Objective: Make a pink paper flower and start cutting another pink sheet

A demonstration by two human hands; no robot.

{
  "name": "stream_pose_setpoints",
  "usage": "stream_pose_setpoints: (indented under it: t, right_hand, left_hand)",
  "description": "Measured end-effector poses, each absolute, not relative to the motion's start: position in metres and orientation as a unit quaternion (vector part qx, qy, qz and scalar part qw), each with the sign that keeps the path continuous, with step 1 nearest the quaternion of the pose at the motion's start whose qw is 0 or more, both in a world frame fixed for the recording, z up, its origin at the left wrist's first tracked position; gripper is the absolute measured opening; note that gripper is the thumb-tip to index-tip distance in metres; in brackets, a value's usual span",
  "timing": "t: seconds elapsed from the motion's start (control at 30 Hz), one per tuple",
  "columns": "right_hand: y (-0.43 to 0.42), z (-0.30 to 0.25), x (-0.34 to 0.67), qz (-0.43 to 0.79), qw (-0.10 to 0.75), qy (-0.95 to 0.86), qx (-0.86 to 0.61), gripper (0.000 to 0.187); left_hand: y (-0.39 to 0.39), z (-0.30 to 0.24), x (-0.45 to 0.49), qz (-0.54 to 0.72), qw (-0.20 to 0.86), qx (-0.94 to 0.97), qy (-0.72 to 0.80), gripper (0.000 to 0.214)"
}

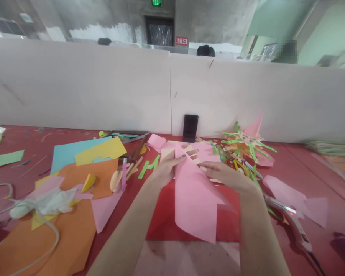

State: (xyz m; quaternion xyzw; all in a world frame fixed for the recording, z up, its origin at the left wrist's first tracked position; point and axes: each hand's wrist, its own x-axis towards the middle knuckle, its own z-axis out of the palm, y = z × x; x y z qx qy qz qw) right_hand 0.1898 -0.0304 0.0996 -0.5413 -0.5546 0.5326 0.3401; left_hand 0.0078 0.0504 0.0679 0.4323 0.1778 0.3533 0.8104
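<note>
A sheet of pink paper (194, 199) is curled into a loose cone, its point up and its wide end towards me. My left hand (169, 166) grips it near the point, thumb on the front and the other fingers behind. On the right edge, my right hand (222, 174) has its fingers closed against the paper; its thumb is mostly hidden. Below lies a red sheet (163, 214) at the table's front edge. Cream and pink paper pieces (205, 151) lie just behind my hands.
A glue gun (294, 220) with a lit red light lies at right, beside pink scraps (304, 199). Behind it stands a paper figure (251, 138) with a pink cone hat. Orange sheets (74, 218) and a white cable (56, 230) cover the left. A phone (190, 128) leans on the white partition (103, 88).
</note>
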Motion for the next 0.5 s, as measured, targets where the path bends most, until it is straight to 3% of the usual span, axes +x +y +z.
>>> stream_pose_setpoints:
  t: [0.17, 0.33, 0.5]
  right_hand:
    - [-0.023, 0.088, 0.184, 0.474, 0.295, -0.642, -0.526, 0.03]
    - [-0.02, 0.079, 0.192, 0.4, 0.284, -0.638, -0.594, 0.029]
    - [-0.023, 0.086, 0.191, 0.399, 0.283, -0.644, -0.588, 0.026]
  left_hand:
    - [0.047, 0.069, 0.014, 0.369, 0.787, 0.46, 0.184, 0.044]
    - [0.047, 0.075, 0.019, 0.475, 0.677, 0.496, 0.265, 0.038]
    - [0.044, 0.084, 0.017, 0.549, 0.592, 0.487, 0.332, 0.028]
